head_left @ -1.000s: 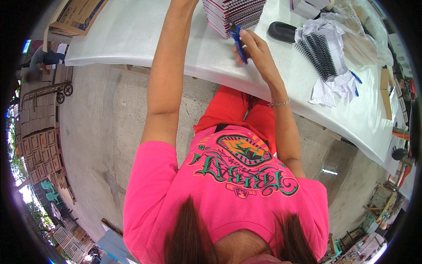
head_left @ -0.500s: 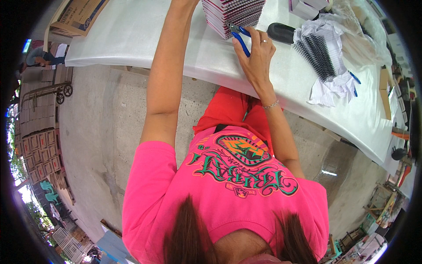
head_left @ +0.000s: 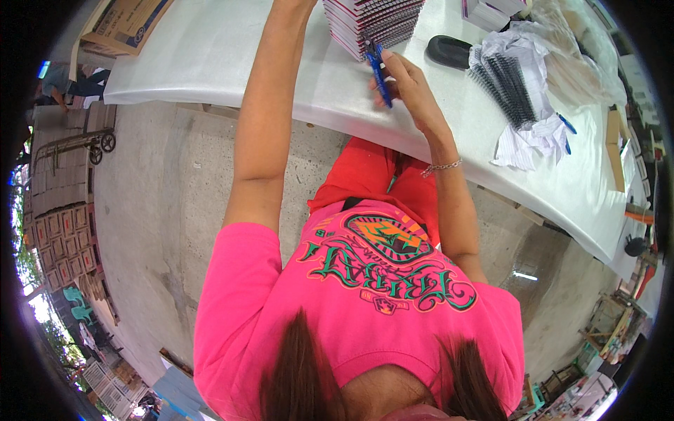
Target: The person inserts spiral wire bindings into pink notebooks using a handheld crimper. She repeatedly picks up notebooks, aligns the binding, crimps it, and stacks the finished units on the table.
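Observation:
My right hand (head_left: pixel 414 88) is closed around blue-handled pliers (head_left: pixel 379 76). Their dark jaws point away from me, against the near corner of a tall stack of spiral-bound notebooks (head_left: pixel 375 21) with dark coil bindings. The fingertips curl beneath the handles and are partly hidden. My left arm reaches straight out to the far edge of the picture, left of the stack. Only the wrist and base of my left hand (head_left: pixel 296 4) show there; its fingers are cut off from view.
On the white-covered table (head_left: pixel 309 88), a black oval object (head_left: pixel 449 52) lies right of the stack. Black binding coils (head_left: pixel 504 88) rest on crumpled white paper (head_left: pixel 523 147), near clear plastic (head_left: pixel 572 56). More notebooks (head_left: pixel 488 12) sit behind. A cardboard box (head_left: pixel 126 24) stands far left.
My right hand has turned and shifted slightly right and nearer. The plier handles, spread apart before, now lie close together. My left arm has hardly moved.

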The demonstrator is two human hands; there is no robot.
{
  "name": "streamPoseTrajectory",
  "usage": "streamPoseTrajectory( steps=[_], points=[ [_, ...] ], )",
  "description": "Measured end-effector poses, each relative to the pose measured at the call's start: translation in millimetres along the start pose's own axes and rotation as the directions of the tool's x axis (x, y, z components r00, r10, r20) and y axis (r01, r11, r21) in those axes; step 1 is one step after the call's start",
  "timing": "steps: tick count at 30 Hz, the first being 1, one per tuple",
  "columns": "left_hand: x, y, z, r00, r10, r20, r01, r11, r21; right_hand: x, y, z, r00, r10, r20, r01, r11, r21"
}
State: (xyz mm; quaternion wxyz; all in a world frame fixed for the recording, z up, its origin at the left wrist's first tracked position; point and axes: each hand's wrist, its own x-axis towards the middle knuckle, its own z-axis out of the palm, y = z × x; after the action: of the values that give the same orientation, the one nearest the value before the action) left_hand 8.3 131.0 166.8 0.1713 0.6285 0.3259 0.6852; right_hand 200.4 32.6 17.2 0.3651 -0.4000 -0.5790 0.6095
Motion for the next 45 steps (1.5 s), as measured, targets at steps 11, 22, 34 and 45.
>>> streamPoseTrajectory(
  steps=[11, 22, 34, 45],
  points=[
    [2.5, -4.1, 1.7, 1.0, -0.001, 0.006, 0.001, 0.999, -0.053, -0.4, 28.9, 10.5, 0.699, -0.688, -0.195, 0.264, 0.502, -0.823],
    [0.1, 1.5, 1.6, 1.0, 0.008, -0.008, -0.008, 1.0, -0.022, 0.6, 33.7, 12.9, 0.669, -0.723, -0.173, 0.296, 0.472, -0.83],
    [0.6, 1.3, 0.9, 1.0, -0.022, -0.003, 0.022, 1.0, -0.02, -3.8, -4.5, 2.1, 0.996, -0.027, -0.09, 0.005, 0.971, -0.237],
    [0.6, 0.4, 1.8, 1.0, -0.031, -0.007, 0.03, 0.998, -0.048, -8.6, 21.8, 3.8, 0.729, -0.664, -0.168, 0.253, 0.489, -0.834]
  ],
)
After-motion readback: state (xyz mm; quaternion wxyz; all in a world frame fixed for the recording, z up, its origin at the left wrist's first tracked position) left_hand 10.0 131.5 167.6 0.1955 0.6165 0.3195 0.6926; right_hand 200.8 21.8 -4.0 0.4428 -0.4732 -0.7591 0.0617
